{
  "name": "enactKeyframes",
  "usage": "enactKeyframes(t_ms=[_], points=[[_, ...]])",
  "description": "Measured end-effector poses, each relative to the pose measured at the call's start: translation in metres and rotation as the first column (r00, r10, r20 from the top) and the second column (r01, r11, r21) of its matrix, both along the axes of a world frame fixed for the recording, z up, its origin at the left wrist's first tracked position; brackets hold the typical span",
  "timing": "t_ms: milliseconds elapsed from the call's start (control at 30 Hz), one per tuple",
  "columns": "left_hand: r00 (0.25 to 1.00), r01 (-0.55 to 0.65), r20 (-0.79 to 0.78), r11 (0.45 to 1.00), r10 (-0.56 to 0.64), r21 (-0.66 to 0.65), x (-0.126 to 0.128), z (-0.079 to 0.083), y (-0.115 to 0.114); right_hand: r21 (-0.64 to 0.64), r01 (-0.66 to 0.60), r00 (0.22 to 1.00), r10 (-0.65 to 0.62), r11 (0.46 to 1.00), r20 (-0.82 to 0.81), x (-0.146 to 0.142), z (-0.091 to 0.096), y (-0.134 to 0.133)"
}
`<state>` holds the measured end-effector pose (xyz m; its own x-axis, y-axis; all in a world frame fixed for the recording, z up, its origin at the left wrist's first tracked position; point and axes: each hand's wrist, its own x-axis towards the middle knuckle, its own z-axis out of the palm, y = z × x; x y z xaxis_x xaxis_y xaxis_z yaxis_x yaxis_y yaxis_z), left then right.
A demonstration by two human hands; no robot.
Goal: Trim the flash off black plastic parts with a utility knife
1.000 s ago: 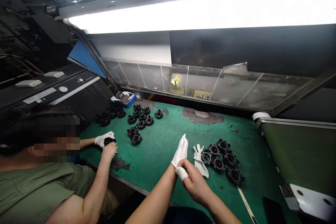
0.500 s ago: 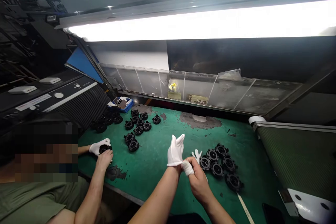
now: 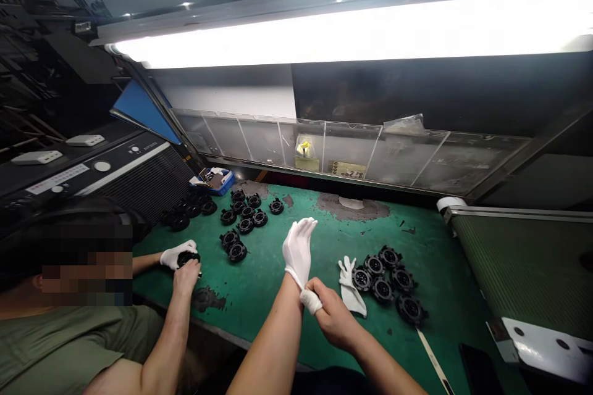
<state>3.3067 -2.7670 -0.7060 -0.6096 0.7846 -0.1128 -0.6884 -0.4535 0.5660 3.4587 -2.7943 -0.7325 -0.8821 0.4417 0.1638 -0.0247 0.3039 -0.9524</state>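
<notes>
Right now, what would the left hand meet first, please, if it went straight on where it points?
The left hand would probably meet the clear bins first, though its height is unclear.

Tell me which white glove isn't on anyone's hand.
The loose glove lying on the green table, beside the rightmost group of black round parts. The other two are worn: one on your left hand, one on a co-worker's hand.
</notes>
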Motion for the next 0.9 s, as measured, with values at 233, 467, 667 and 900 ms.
enactKeyframes(t_ms=[233, 467, 667, 900], points=[[0.998, 0.047, 0.03, 0.998, -0.048, 0.053, -0.007, -0.01, 0.0, -0.142, -0.007, 1.0, 0.006, 0.99, -0.007, -0.011, -0.018, 0.002], [0.995, -0.088, 0.042, 0.995, 0.087, 0.041, -0.015, -0.019, 0.012, -0.299, -0.021, 0.998, 0.001, 0.954, -0.065, -0.012, -0.017, 0.004], [0.989, 0.136, 0.04, 0.986, -0.141, 0.094, -0.001, 0.005, 0.005, -0.38, 0.084, 0.994, -0.102, 0.921, -0.027, -0.016, -0.017, 0.017], [0.927, 0.366, 0.004, 0.905, -0.376, 0.219, 0.044, 0.058, -0.034, -0.241, 0.262, 0.961, -0.275, 0.935, -0.021, 0.024, 0.02, 0.066]])
